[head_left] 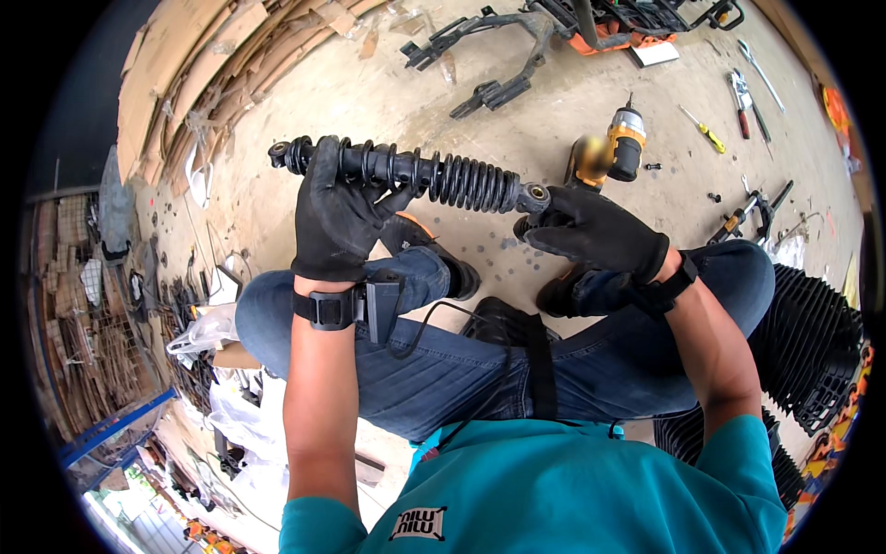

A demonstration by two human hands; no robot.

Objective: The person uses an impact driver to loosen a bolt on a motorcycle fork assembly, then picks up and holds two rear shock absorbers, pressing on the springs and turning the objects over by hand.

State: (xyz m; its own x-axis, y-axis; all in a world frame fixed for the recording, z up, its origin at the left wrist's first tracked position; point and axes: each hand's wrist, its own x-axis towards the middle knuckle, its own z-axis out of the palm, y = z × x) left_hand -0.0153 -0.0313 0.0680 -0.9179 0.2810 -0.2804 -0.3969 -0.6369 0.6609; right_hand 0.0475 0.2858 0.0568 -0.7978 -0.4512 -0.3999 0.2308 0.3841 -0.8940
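A black coil-spring shock absorber is held up crosswise in front of me, its left end slightly higher. My left hand, in a black glove, is closed round its left half, with the fingers wrapped over the body. The far-left eye of the part sticks out past the fingers. My right hand, also gloved in black, has its bent fingers against the metal eye at the right end. A small dark rounded shape shows by its fingertips, and I cannot make out what it is.
Beyond my right hand a yellow and black cordless drill stands on the floor. Farther right lie a yellow screwdriver, wrenches and small bolts. A black frame lies ahead, flattened cardboard at the far left, black ribbed parts beside my right knee.
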